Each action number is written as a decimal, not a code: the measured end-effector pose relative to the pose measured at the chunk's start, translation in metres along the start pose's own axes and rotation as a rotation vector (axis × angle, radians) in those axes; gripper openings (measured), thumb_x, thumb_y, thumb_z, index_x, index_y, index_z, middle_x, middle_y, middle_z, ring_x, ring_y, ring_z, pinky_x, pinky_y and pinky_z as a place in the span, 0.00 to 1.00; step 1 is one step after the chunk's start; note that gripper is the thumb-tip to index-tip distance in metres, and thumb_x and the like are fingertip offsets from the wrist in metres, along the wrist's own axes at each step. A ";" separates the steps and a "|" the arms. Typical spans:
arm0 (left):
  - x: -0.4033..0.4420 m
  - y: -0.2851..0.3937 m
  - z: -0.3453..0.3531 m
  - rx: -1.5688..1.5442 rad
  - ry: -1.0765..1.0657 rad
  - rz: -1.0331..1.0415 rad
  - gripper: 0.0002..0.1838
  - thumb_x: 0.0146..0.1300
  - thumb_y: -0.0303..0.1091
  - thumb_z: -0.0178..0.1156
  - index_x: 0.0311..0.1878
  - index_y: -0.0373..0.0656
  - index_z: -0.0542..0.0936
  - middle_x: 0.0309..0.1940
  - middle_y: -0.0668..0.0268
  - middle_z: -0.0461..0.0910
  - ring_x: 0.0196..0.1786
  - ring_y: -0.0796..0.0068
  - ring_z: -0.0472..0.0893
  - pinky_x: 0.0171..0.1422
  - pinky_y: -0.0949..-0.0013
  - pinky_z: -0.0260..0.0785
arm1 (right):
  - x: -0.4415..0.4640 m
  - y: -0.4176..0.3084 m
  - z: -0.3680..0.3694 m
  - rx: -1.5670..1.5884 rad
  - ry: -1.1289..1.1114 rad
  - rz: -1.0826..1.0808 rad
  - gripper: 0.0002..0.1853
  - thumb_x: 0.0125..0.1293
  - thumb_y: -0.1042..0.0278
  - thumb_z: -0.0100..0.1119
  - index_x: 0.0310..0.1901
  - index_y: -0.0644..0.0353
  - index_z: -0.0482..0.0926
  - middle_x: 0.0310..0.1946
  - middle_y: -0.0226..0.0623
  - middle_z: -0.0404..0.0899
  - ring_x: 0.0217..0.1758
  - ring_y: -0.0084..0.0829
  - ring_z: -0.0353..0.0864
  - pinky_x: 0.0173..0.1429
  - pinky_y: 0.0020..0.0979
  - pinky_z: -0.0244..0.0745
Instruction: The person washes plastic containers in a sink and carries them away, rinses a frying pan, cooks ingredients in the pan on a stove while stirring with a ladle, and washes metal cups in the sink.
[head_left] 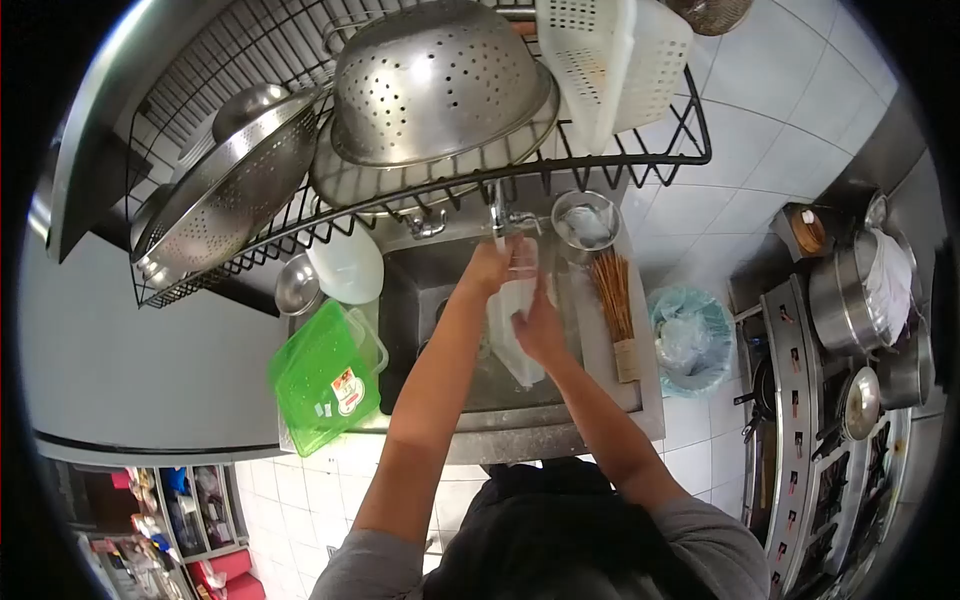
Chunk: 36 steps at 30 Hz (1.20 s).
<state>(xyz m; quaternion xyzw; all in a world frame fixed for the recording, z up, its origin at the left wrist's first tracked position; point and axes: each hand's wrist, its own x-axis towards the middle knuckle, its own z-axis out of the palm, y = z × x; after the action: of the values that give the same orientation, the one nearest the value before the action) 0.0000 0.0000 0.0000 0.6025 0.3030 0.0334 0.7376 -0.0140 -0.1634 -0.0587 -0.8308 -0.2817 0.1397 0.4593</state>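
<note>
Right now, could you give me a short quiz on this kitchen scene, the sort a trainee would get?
1. On which side of the sink, the person's left or right, does the stick brush lie?
2. True or false: the upturned steel colander sits inside the sink.
3. What do the left hand and right hand both hold? A) a green lid B) a pale translucent plastic item C) a frying pan

Key: 1. Right. 2. False; the colander is up on the wire rack. 3. B.

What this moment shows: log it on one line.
left grip: holding upper end of whitish translucent item | right grip: holding its right side | place: over sink, near faucet | left of sink: green plastic item
</note>
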 end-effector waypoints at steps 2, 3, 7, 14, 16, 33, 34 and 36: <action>-0.014 -0.006 -0.013 -0.141 -0.177 0.099 0.26 0.62 0.48 0.62 0.56 0.38 0.77 0.45 0.60 0.81 0.53 0.64 0.79 0.60 0.59 0.68 | 0.003 0.022 -0.001 0.117 0.197 -0.132 0.42 0.62 0.73 0.55 0.74 0.48 0.44 0.54 0.51 0.76 0.45 0.49 0.83 0.45 0.47 0.79; -0.022 -0.026 -0.032 0.004 -0.108 0.135 0.26 0.62 0.48 0.61 0.55 0.36 0.77 0.46 0.59 0.81 0.53 0.64 0.79 0.61 0.58 0.68 | -0.007 0.026 -0.009 0.110 0.189 -0.112 0.42 0.62 0.73 0.55 0.74 0.48 0.44 0.54 0.51 0.76 0.45 0.49 0.83 0.45 0.47 0.79; -0.057 -0.086 -0.100 0.832 0.253 0.174 0.28 0.62 0.47 0.61 0.57 0.33 0.74 0.48 0.56 0.79 0.55 0.61 0.78 0.61 0.52 0.69 | -0.021 0.048 -0.042 0.683 -0.042 0.417 0.39 0.67 0.75 0.51 0.74 0.48 0.41 0.51 0.48 0.75 0.43 0.46 0.83 0.38 0.43 0.83; -0.136 -0.067 -0.138 -0.003 -0.119 -0.186 0.35 0.58 0.35 0.64 0.65 0.29 0.63 0.38 0.50 0.81 0.36 0.62 0.84 0.27 0.68 0.79 | -0.045 0.084 -0.061 1.063 -0.191 0.614 0.36 0.70 0.74 0.47 0.74 0.51 0.40 0.50 0.52 0.73 0.43 0.47 0.83 0.41 0.50 0.84; -0.166 -0.041 -0.128 0.050 -0.014 -0.088 0.35 0.58 0.34 0.64 0.66 0.28 0.62 0.36 0.52 0.81 0.33 0.65 0.84 0.28 0.69 0.79 | -0.035 0.088 -0.044 1.065 -0.322 0.634 0.35 0.70 0.74 0.47 0.73 0.54 0.43 0.49 0.51 0.74 0.42 0.46 0.83 0.41 0.49 0.84; -0.152 -0.128 -0.093 0.844 0.602 0.263 0.32 0.51 0.38 0.69 0.57 0.35 0.68 0.47 0.48 0.73 0.53 0.40 0.72 0.58 0.56 0.67 | 0.105 -0.049 -0.040 0.035 -0.323 -0.464 0.25 0.58 0.84 0.51 0.57 0.52 0.77 0.39 0.45 0.83 0.39 0.34 0.83 0.42 0.31 0.75; -0.167 -0.092 -0.075 0.757 0.755 0.253 0.38 0.49 0.36 0.71 0.61 0.34 0.64 0.52 0.45 0.69 0.59 0.43 0.69 0.61 0.55 0.66 | 0.096 -0.065 -0.050 -0.055 -0.355 -0.391 0.25 0.56 0.84 0.54 0.55 0.52 0.78 0.39 0.47 0.83 0.39 0.37 0.83 0.42 0.32 0.75; -0.162 -0.062 -0.072 0.890 0.832 0.627 0.43 0.48 0.31 0.72 0.65 0.34 0.60 0.57 0.45 0.67 0.60 0.44 0.69 0.66 0.56 0.62 | 0.091 -0.077 -0.053 -0.070 -0.367 -0.474 0.24 0.54 0.84 0.56 0.54 0.55 0.79 0.40 0.47 0.83 0.40 0.36 0.83 0.43 0.32 0.76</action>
<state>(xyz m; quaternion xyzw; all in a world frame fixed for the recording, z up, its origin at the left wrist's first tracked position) -0.1869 -0.0215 0.0027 0.8447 0.3571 0.3465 0.1973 0.0591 -0.1130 0.0370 -0.7180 -0.5508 0.1665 0.3916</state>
